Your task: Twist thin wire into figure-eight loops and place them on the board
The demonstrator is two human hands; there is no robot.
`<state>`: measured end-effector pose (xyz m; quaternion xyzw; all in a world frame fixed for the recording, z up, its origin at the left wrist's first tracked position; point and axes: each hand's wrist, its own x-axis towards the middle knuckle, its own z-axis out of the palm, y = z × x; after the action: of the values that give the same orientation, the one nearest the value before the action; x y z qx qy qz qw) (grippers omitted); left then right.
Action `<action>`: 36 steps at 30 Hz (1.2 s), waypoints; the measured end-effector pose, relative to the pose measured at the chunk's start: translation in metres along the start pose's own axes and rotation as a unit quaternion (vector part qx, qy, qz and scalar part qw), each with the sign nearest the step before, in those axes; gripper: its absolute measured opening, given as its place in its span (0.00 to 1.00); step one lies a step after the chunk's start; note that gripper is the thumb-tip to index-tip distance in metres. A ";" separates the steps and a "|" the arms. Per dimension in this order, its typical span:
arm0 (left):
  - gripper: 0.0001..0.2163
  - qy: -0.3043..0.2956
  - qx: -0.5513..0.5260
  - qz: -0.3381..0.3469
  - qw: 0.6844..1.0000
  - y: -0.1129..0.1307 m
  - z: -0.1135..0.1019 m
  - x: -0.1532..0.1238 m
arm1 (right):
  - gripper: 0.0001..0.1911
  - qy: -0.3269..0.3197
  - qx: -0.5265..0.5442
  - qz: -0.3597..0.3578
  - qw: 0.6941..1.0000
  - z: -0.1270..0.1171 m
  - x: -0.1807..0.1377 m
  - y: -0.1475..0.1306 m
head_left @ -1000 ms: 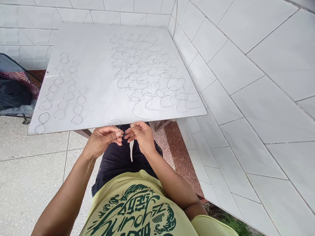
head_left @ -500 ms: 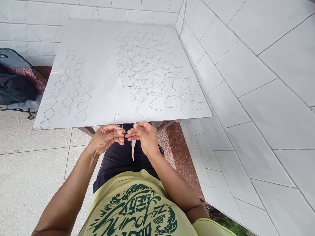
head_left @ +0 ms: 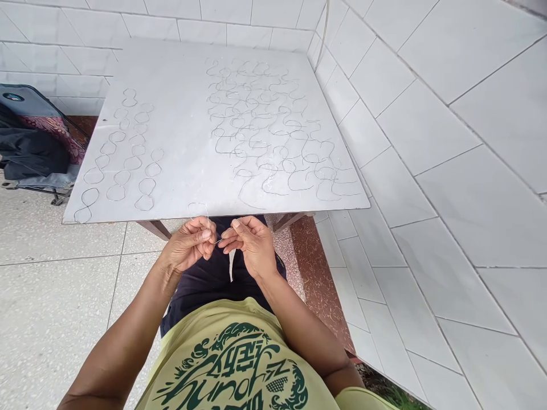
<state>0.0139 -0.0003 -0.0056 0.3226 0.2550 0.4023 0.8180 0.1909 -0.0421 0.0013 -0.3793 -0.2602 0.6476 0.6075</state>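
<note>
My left hand (head_left: 190, 244) is closed in a pinch on a thin bent wire (head_left: 198, 204), at the near edge of the table. A rounded loop of the wire rises above the fingers and overlaps the tabletop's edge. From the left fingertips a short end of it reaches right to my right hand (head_left: 253, 246), whose thumb and fingers are drawn together at that end. The wire's lower part is largely hidden by the fingers.
Figure-eight wires (head_left: 146, 195) lie in columns on the left of the white tabletop (head_left: 179, 125). Many open, curved wires (head_left: 247, 181) cover its right half. Tiled walls (head_left: 431, 171) border the back and right. A folding chair (head_left: 43, 122) with dark cloth stands left.
The wire loop has tipped left and sits lower and wider above my left hand. Both hands stay close together, and the view has shifted slightly.
</note>
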 end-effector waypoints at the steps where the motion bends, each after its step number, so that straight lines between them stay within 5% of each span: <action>1: 0.09 0.002 -0.002 0.000 1.000 0.000 0.000 0.000 | 0.18 0.003 -0.004 -0.012 1.000 0.000 -0.001 0.001; 8: 0.10 0.019 -0.002 0.003 1.000 0.000 0.003 0.002 | 0.16 0.033 -0.007 -0.078 0.996 0.003 -0.004 0.010; 17: 0.11 0.037 0.026 -0.010 0.999 0.003 -0.006 0.002 | 0.15 -0.084 -0.022 0.007 0.996 -0.010 -0.006 0.010; 23: 0.13 0.058 0.070 -0.035 0.995 0.008 -0.006 0.001 | 0.15 -0.055 -0.054 0.016 0.997 -0.008 -0.008 0.018; 30: 0.14 0.138 0.117 0.025 0.983 0.016 0.002 -0.007 | 0.15 -0.029 -0.068 0.010 0.997 -0.010 -0.010 0.015; 36: 0.09 0.130 0.029 0.078 0.988 0.013 0.018 -0.011 | 0.18 -0.063 -0.028 0.028 0.997 -0.006 -0.015 0.019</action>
<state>0.0132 -0.0095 0.0172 0.3103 0.3446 0.4959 0.7342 0.1846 -0.0601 -0.0150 -0.3617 -0.3047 0.6797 0.5607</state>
